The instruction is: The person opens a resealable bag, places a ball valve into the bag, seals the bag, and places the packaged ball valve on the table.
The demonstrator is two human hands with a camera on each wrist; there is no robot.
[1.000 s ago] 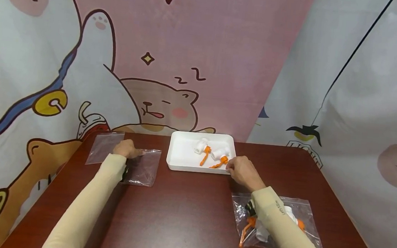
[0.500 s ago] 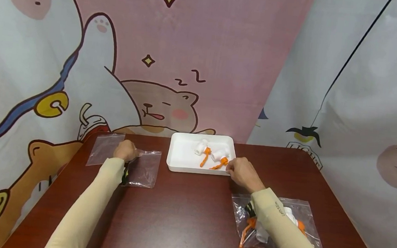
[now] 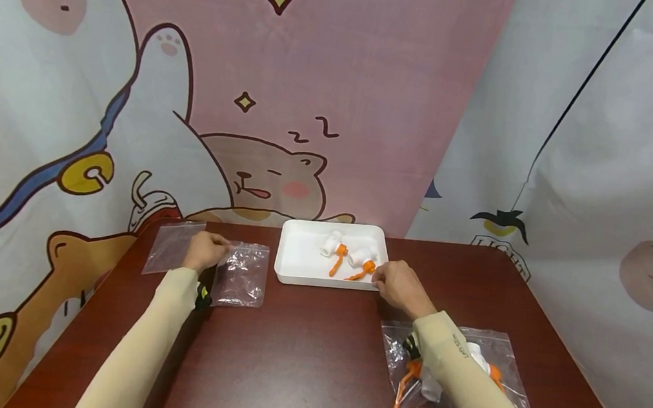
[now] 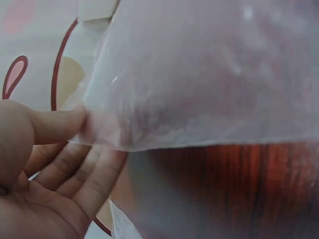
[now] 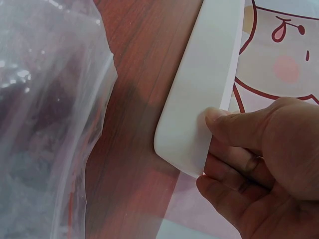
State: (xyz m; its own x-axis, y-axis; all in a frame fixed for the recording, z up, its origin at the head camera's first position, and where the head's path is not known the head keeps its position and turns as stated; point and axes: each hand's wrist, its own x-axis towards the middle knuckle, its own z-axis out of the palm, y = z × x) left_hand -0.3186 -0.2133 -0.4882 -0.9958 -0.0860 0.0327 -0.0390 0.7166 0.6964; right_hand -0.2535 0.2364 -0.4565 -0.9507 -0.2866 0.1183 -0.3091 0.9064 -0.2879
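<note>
My left hand [image 3: 206, 250] pinches the corner of a clear zip bag [image 3: 244, 278], held between thumb and fingers in the left wrist view, where the plastic [image 4: 209, 79] spreads above the wooden table. At the front right corner of a white tray [image 3: 319, 282], my right hand [image 3: 401, 285] grips the rim. The right wrist view has thumb and fingers at that end of the tray [image 5: 192, 84]. Two white plastic pieces [image 3: 331, 244] with orange stick-like parts [image 3: 338, 261] lie in the tray's right half.
A second clear bag [image 3: 168, 248] lies flat at the table's back left. Beneath my right forearm, another zip bag [image 3: 501, 342] contains more white and orange pieces [image 3: 411, 373]. A patterned cloth [image 3: 370, 104] hangs behind the table [image 3: 289, 363].
My left hand has its fingers on the bag's upper left corner now, and the bag has shifted slightly right and crinkled. My right hand stays on the tray.
</note>
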